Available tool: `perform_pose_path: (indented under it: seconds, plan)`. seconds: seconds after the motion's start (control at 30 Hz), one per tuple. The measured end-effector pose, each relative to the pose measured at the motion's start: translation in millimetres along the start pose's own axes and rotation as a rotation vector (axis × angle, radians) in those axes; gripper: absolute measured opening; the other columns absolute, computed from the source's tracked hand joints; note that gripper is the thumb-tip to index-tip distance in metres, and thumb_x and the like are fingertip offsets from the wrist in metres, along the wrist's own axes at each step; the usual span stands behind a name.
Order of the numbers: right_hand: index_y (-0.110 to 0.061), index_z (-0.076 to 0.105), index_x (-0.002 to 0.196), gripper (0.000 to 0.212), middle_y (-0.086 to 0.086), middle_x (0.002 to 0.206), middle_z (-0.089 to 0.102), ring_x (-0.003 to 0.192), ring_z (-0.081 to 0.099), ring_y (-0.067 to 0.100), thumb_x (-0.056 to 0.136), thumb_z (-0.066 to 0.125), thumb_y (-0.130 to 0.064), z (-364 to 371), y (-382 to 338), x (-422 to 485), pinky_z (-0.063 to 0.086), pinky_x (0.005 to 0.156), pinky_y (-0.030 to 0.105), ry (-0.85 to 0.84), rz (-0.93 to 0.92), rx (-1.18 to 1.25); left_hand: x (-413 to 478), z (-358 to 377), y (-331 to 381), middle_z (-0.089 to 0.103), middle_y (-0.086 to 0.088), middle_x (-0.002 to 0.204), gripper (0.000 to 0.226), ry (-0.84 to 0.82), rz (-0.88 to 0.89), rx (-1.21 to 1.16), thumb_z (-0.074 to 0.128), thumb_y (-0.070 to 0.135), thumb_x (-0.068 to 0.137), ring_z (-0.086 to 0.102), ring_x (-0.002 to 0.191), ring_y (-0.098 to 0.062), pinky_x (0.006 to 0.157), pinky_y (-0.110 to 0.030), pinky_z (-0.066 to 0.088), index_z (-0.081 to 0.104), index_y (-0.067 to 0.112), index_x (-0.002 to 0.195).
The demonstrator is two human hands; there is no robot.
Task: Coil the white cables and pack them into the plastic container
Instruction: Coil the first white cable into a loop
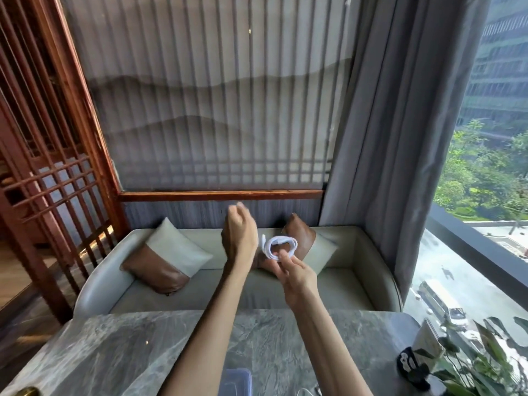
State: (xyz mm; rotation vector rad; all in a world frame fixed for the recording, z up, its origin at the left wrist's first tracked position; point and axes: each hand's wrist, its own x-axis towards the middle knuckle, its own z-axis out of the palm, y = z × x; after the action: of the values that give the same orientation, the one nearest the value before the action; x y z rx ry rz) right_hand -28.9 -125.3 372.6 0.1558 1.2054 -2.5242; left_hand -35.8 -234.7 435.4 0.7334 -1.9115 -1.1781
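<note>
A white cable (278, 247) is wound into a small coil and held up in the air above the table's far edge. My right hand (294, 277) pinches the coil at its lower edge. My left hand (240, 232) is raised just to the left of the coil, fingers curled; a bit of white shows at its fingertips, and the loose cable end hangs beside its wrist. The plastic container (237, 380) shows only as a clear bluish corner at the bottom edge, between my forearms. Thin white cable loops (307, 392) lie at the bottom edge right of it.
A grey marble table (114, 352) fills the foreground. A green plant (485, 364) and a small dark object (408, 364) stand at its right corner. Behind the table is a pale sofa (200, 284) with cushions. A brass knob (27, 392) sits bottom left.
</note>
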Motion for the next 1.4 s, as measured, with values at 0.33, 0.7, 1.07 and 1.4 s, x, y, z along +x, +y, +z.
perform_pose_path:
  seconds: [0.33, 0.7, 1.07, 1.4]
  plan:
    - [0.002, 0.077, 0.099, 0.017, 0.017, 0.093, 0.078, 0.082, 0.075, 0.018, 0.094, 0.065, -0.008, -7, 16, -17, 0.059, 0.069, 0.019, -0.104, -0.078, -0.034, -62, -19, -48, 0.078, -0.001, 0.095, 0.031, -0.594, -0.089, -0.537, 0.05, 0.034, 0.1, 0.072, 0.092, -0.013, 0.076, -0.018, 0.052, 0.077, 0.021, 0.095]
    - [-0.033, 0.044, 0.143, 0.057, -0.02, 0.119, 0.059, 0.091, 0.063, 0.005, 0.092, 0.066, -0.033, 16, -16, -51, 0.045, 0.075, 0.021, 0.237, -0.86, -1.072, -66, -25, -21, 0.07, -0.008, 0.085, 0.024, -0.196, 0.224, -0.237, 0.044, 0.025, 0.102, 0.065, 0.079, -0.029, 0.071, -0.042, 0.053, 0.057, 0.005, 0.098]
    - [-0.03, 0.065, 0.096, 0.008, -0.013, 0.093, 0.074, 0.078, 0.07, 0.0, 0.097, 0.062, -0.023, 7, -39, -54, 0.053, 0.066, 0.016, 0.137, -1.098, -0.916, -67, -46, 0, 0.057, 0.006, 0.061, 0.04, -0.435, -0.047, -0.592, 0.033, 0.029, 0.106, 0.047, 0.053, -0.009, 0.049, -0.018, 0.04, 0.056, 0.011, 0.077]
    - [0.01, 0.068, 0.099, 0.014, -0.013, 0.042, 0.059, 0.036, 0.05, -0.005, 0.094, 0.061, 0.0, 15, -79, -64, 0.036, 0.038, 0.004, -0.273, -0.325, -0.699, -70, -43, 11, 0.053, 0.009, 0.063, 0.028, -0.161, 0.293, -0.277, 0.039, 0.023, 0.105, 0.047, 0.059, -0.006, 0.059, -0.029, 0.04, 0.051, 0.017, 0.08]
